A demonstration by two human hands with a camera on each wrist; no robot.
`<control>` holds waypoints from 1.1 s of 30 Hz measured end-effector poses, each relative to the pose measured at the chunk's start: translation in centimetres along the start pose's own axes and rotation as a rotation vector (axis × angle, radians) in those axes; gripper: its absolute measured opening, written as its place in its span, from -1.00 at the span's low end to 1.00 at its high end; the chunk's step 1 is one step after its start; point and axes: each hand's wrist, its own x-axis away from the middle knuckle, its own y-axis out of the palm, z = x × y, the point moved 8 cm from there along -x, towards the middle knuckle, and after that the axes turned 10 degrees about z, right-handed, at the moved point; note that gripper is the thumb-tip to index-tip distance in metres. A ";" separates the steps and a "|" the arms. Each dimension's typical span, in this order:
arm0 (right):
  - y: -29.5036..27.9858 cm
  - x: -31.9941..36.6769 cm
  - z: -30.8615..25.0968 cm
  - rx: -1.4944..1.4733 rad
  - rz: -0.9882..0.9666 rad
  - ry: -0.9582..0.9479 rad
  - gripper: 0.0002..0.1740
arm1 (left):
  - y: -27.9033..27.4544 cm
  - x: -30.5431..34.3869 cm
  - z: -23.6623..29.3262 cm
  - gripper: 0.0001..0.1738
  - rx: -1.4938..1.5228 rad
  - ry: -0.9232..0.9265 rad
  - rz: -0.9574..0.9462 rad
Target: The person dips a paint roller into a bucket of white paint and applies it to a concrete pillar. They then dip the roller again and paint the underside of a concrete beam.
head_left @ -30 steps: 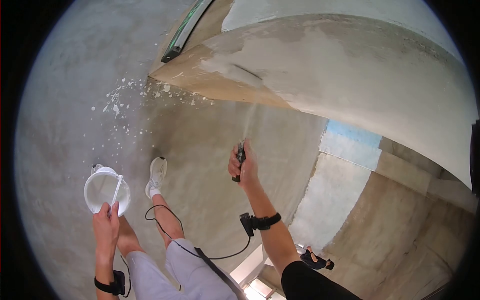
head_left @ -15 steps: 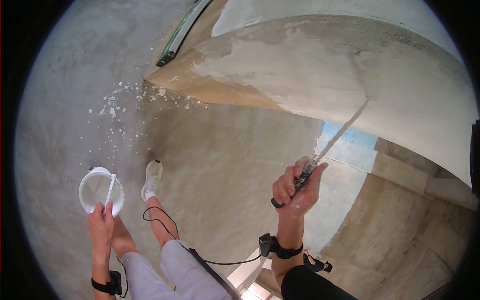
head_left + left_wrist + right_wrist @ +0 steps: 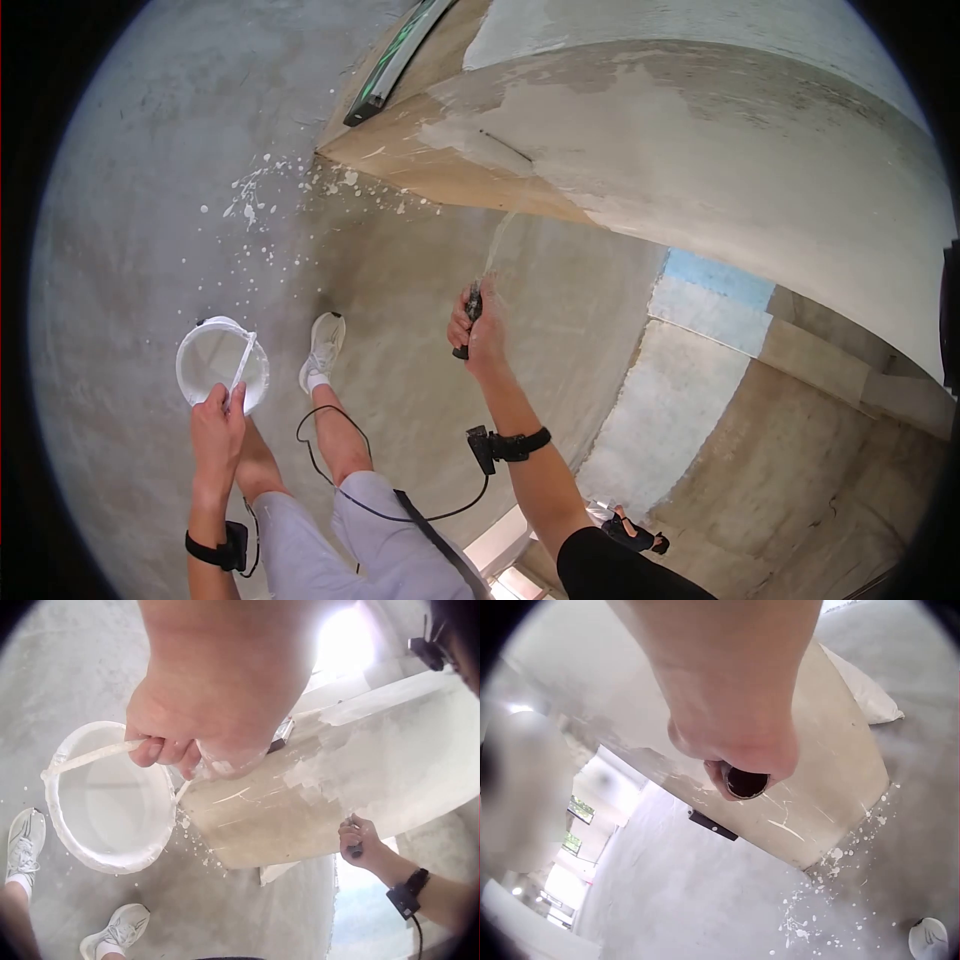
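My left hand grips the bail of a white bucket, hanging it over the floor; in the left wrist view fingers curl round the bail. Farther right, my right hand holds a tool by its black handle. A pale, blurred strip runs from the handle toward the large curved surface, partly coated in pale material. A thin dark line shows on that surface; I cannot tell whether it is the tool's edge. The handle's round end shows under the right hand in the right wrist view.
White splatters dot the grey floor near the surface's corner. A long dark-edged bar lies by that corner. A black cable loops past my legs. Another person is in the distance at lower right.
My right hand swung out to the right with the tool, then came back left, close to where it was a second ago. My left hand keeps hold of the bucket.
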 end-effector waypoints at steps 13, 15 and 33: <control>0.4 7.3 -8.1 -0.171 -0.102 -0.171 -0.43 | -0.1 -0.3 1.1 -0.54 -0.024 0.022 0.011; 0.5 8.6 -10.5 -0.171 -0.130 -0.246 -0.42 | -0.2 -0.2 1.1 -0.54 -0.015 0.014 0.007; 7.3 11.3 -11.8 -0.305 -0.241 -0.350 -0.36 | -1.1 -0.1 0.3 -0.55 0.067 -0.017 0.035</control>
